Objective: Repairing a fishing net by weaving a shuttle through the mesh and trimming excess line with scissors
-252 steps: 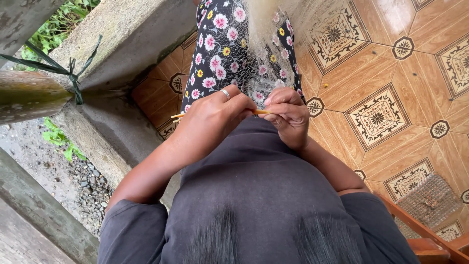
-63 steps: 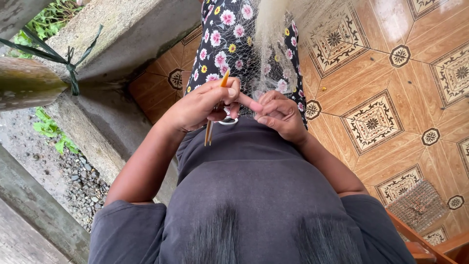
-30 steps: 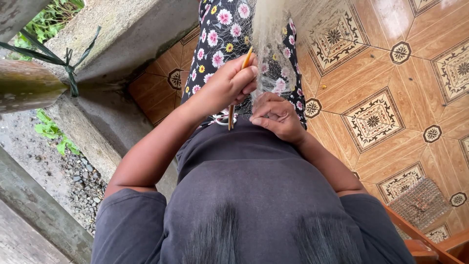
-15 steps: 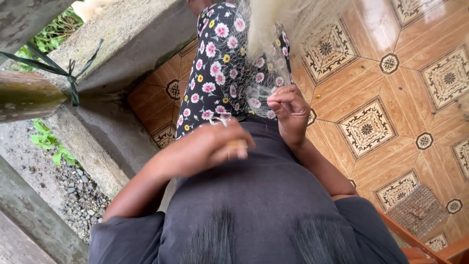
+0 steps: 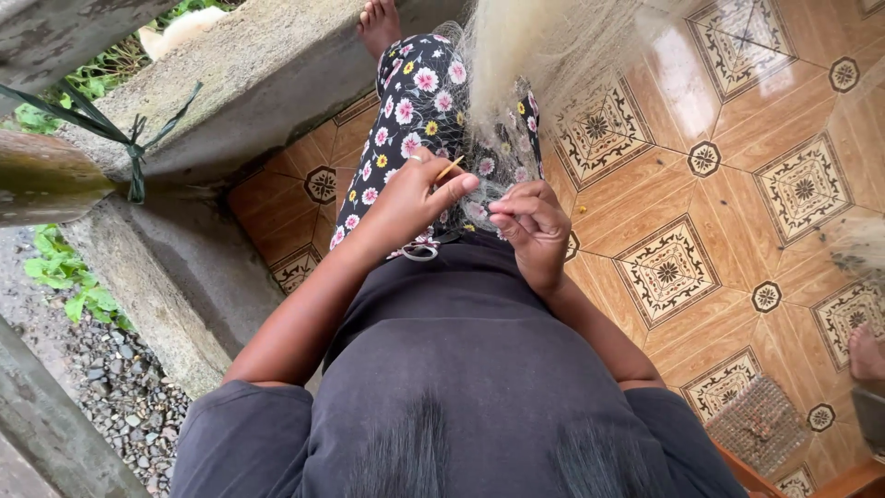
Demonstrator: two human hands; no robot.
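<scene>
I see the net (image 5: 516, 55) hanging pale and bunched from above, draping down over the flowered lap (image 5: 406, 120) to both hands. My left hand (image 5: 410, 198) pinches a thin yellowish needle (image 5: 450, 168) between thumb and forefinger; my right hand (image 5: 530, 226) curls, fingertips pressed on the mesh just beside it. Risk, as I judge it: the fine mesh could slip from the right fingers or snag the needle tip. Half a second ago the left hand sat lower, near the waist; now it is raised to the net.
</scene>
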